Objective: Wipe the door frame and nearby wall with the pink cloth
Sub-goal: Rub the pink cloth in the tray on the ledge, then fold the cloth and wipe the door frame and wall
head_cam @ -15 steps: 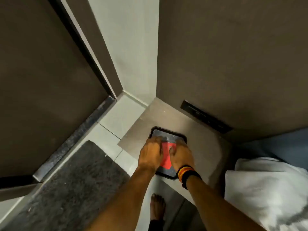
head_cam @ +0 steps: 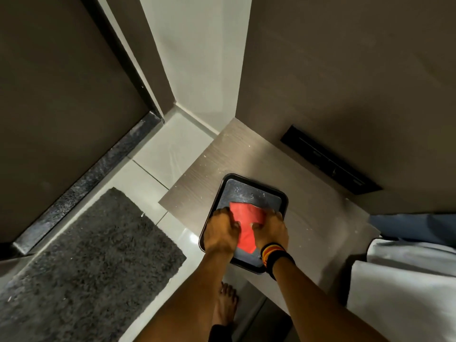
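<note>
A pink-red cloth [head_cam: 246, 223] lies folded flat in a dark tray [head_cam: 249, 187] on a low wooden bedside table [head_cam: 217, 164]. My left hand [head_cam: 222, 232] presses on the cloth's left edge and my right hand [head_cam: 270, 230] on its right edge, fingers curled onto the fabric. The right wrist wears striped bands. The dark door frame [head_cam: 123, 60] runs diagonally at the upper left, beside a brown door [head_cam: 49, 95]. The pale wall [head_cam: 197, 53] stands between the frame and a brown panel.
A grey shaggy mat [head_cam: 93, 257] covers the tiled floor at the lower left. A black switch panel [head_cam: 330, 160] sits in the brown wall panel [head_cam: 345, 70]. White bedding [head_cam: 404, 287] fills the lower right. My bare foot [head_cam: 225, 304] stands below the table edge.
My hands have spread apart on the cloth, so more of its pink surface shows between them. The cloth still lies in the tray.
</note>
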Available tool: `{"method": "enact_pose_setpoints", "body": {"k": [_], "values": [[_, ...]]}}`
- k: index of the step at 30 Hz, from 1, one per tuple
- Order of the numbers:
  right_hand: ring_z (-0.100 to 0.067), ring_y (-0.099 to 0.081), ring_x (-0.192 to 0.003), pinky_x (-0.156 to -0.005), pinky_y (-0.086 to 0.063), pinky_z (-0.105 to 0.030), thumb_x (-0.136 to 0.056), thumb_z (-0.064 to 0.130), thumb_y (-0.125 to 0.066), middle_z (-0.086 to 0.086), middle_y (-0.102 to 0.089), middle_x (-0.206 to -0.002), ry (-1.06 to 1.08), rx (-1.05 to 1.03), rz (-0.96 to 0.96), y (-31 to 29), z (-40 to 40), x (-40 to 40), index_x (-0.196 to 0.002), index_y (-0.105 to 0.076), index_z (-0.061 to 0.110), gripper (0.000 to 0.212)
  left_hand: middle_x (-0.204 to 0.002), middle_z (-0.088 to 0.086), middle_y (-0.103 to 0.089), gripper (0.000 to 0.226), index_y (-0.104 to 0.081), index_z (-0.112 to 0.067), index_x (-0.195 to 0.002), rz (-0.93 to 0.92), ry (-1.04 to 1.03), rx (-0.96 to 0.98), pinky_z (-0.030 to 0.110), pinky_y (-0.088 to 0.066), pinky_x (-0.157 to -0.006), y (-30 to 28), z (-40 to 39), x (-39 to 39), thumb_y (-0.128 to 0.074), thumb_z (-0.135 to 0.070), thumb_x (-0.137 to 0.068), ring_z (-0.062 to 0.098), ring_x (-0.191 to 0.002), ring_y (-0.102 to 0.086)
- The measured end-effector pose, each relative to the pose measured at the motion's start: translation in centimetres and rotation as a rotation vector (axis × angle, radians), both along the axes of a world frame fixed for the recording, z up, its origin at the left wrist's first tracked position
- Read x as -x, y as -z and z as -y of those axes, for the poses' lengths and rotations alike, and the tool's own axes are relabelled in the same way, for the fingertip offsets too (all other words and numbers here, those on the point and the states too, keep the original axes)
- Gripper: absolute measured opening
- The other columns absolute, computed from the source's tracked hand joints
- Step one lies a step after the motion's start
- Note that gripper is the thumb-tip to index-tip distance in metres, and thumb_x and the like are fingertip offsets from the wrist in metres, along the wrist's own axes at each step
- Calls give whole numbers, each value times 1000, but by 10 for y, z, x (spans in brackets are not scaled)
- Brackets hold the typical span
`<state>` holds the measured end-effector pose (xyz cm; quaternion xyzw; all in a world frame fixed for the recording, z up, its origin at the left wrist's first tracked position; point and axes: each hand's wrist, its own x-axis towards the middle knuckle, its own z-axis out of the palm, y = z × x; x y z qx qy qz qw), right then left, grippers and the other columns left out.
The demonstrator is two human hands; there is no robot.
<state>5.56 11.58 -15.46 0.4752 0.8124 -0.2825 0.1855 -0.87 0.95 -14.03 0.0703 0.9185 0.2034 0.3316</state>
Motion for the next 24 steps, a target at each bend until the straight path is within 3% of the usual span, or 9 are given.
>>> {"method": "enact_pose_setpoints", "body": {"k": [3,10,18,24], "values": [[-36,-66,-111,-93,-57,-45,-91,22,-68,-16,-61,-130,-5,-25,-57,-20,-1,6,-122,-67,11,32,-118,13,-72,30,-66,-11,-117,38,-49,-77,40,-58,-90,-16,4,7,-67,-30,-94,36,-105,-70],[-32,-67,-101,-88,-53,-35,-90,22,-65,-13,-66,-114,-89,-63,-339,-142,2,70,-114,-68,12,26,-103,8,-71,24,-67,-12,-104,-122,-161,-295,42,-58,-83,-126,26,66,-68,-33,-91,31,-94,-67],[-36,-67,-99,-84,-54,-40,-88,28,-71,-8,-60,-114,-153,-186,-776,-372,57,150,-118,-69,23,30,-79,0,-63,20,-62,-16,-81,-455,-264,-570,34,-47,-67,-347,90,139,-75,-30,-83,18,-68,-54],[-36,-67,-97,-82,-53,-39,-88,27,-72,-9,-62,-111,-348,-221,-1187,-604,184,202,-114,-69,22,27,-90,5,-67,20,-66,-15,-88,-853,-359,-645,36,-49,-73,-581,226,167,-74,-34,-84,24,-80,-63]]}}
